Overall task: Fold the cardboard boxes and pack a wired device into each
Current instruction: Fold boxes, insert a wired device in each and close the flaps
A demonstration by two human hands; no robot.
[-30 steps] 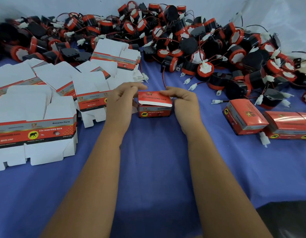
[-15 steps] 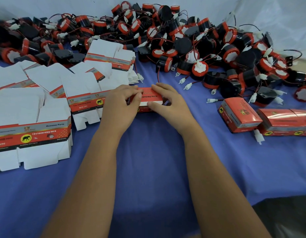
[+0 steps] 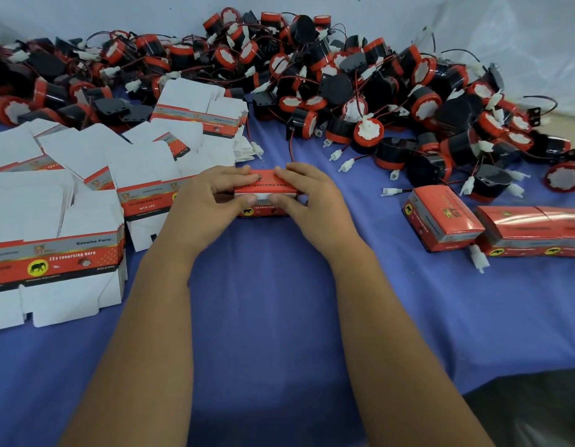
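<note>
Centre of the blue cloth (image 3: pixel 279 301): a small red box (image 3: pixel 266 196) pinched from both sides, the left hand (image 3: pixel 212 201) at its 9 o'clock end, the right hand (image 3: pixel 312 201) at 3 o'clock, thumbs on the near face. Wired devices (image 3: pixel 360 101) heaped at 12 o'clock; flat boxes (image 3: pixel 54 253) at 9 o'clock; packed boxes (image 3: pixel 440 217) at 3 o'clock.

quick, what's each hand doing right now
Left hand: closed on the left end of the red box, thumb at its front.
Right hand: closed on the right end of the same box.
</note>
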